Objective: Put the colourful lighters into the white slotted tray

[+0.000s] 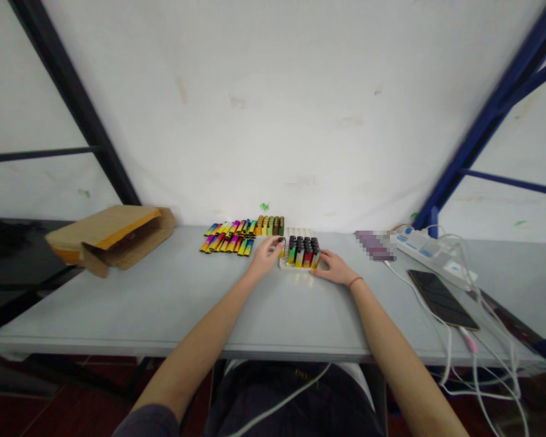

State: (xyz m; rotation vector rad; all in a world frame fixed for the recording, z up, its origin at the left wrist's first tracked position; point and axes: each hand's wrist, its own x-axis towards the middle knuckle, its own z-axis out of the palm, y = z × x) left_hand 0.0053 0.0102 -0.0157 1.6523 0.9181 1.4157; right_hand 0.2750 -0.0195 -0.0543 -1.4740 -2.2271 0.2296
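Observation:
A white tray (295,266) holds several upright lighters (304,252) with black tops, standing in rows. At its left end, my left hand (267,254) pinches a yellow lighter (281,247) between thumb and fingers. My right hand (335,268) rests against the tray's right side with thumb and fingers apart, a red string round the wrist. Just behind, another group of upright yellow and green lighters (270,226) stands beside a pale rack (299,232). Left of my left hand lie two rows of multicoloured lighters (227,244).
An open cardboard box (113,233) lies at the left of the grey table (164,315). To the right are a pixelated purple item (374,245), a black phone (441,297), a white power strip (432,258) and loose white cables. A wall stands behind.

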